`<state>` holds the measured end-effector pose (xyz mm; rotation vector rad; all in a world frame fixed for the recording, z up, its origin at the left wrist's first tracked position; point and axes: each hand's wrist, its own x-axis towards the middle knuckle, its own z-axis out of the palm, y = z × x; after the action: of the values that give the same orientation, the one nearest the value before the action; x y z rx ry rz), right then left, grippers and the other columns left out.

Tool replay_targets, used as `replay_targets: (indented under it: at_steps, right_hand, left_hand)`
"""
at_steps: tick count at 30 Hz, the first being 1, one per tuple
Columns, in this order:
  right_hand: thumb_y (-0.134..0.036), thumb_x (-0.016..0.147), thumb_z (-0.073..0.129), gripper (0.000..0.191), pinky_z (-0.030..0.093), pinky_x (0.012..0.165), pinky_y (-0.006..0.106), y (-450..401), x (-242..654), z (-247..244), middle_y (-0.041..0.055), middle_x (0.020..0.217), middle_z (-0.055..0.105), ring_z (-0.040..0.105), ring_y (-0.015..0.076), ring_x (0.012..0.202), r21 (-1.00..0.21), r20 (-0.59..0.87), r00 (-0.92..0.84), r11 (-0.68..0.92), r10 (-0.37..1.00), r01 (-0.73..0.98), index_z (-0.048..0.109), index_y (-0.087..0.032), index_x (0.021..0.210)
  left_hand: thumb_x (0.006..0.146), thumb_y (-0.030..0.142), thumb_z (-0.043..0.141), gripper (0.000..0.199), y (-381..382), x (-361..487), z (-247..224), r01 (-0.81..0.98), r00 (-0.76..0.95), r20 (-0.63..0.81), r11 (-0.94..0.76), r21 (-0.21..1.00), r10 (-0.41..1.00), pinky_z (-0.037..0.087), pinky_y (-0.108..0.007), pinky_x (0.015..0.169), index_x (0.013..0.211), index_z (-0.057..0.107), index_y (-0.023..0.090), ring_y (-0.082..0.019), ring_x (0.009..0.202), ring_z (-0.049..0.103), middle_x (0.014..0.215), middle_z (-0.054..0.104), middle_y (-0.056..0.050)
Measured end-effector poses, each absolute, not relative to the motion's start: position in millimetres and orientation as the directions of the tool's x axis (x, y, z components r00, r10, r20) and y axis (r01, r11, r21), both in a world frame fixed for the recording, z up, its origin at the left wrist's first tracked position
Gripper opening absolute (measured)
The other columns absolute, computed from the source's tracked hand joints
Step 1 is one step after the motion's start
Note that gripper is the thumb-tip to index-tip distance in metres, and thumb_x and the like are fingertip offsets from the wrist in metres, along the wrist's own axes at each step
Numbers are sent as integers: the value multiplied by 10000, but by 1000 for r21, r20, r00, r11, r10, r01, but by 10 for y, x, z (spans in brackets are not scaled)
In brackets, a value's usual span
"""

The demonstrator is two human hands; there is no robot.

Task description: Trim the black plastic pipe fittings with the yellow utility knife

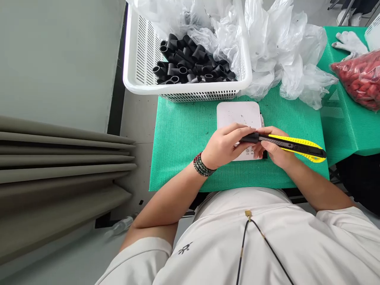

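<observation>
My left hand (227, 143) is closed around a black pipe fitting (250, 137), whose open end points right. In my right hand (276, 148) lies a yellow and black utility knife (297, 147), its handle reaching out to the right past the wrist. The knife's blade end meets the rim of the fitting; my fingers hide part of the contact. Both hands are above a small white digital scale (237, 113) with black shavings on its plate. My left fingers cover part of its front, where two buttons still show.
A white plastic basket (187, 89) behind the scale holds many black fittings (185, 59) and clear plastic bags. More clear bags (279, 51) lie to its right. Farther right are a white glove (350, 44) and a bag of red parts (360, 79). Green mesh (184, 134) covers the table.
</observation>
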<state>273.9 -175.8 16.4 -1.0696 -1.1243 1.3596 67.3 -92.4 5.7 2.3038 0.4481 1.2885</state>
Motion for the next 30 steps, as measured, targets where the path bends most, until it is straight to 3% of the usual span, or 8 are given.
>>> replay_targets:
  at_steps: [7, 15, 24, 27, 30]
  right_hand:
    - [-449, 950, 814, 329, 573, 486, 245, -1760, 2785, 174, 1, 738, 811, 777, 181, 605, -973, -42, -106, -65, 993, -223, 749, -222, 1179]
    - [-581, 885, 861, 382, 501, 388, 223, -1701, 2742, 148, -43, 624, 727, 628, 119, 420, -973, -58, -68, -72, 996, -221, 777, -233, 1016]
    - [-497, 937, 846, 280, 481, 382, 212, -1719, 2759, 164, -32, 608, 738, 617, 112, 403, -974, 9, -34, 1, 999, -225, 821, -232, 1022]
    - [-470, 951, 839, 253, 483, 390, 208, -1716, 2769, 153, -34, 597, 730, 617, 108, 405, -976, 33, -29, 26, 999, -217, 826, -229, 1024]
    - [-455, 953, 839, 240, 480, 379, 209, -1715, 2770, 167, -33, 604, 735, 617, 108, 399, -975, 16, -46, 5, 999, -221, 823, -223, 1007]
  left_hand:
    - [1002, 392, 799, 268, -934, 670, 49, 43, 528, 630, -759, 650, 569, 593, -205, 740, 1162, 707, 198, -119, 792, 763, 959, 808, -28]
    - [1072, 478, 690, 291, -1028, 715, 35, 48, 533, 685, -826, 562, 496, 597, -215, 743, 1149, 642, 202, -138, 835, 812, 965, 824, -38]
    - [1110, 589, 558, 420, -1013, 707, 80, 130, 599, 613, -818, 561, 515, 579, -242, 740, 1182, 636, 183, -157, 825, 804, 980, 824, -63]
    - [1118, 591, 534, 422, -1038, 699, 110, 143, 627, 548, -773, 618, 554, 562, -251, 746, 1169, 631, 183, -165, 846, 793, 1005, 818, -73]
    - [1120, 559, 544, 366, -1073, 686, 122, 108, 657, 426, -638, 763, 621, 523, -241, 706, 1170, 589, 199, -150, 804, 757, 980, 797, -52]
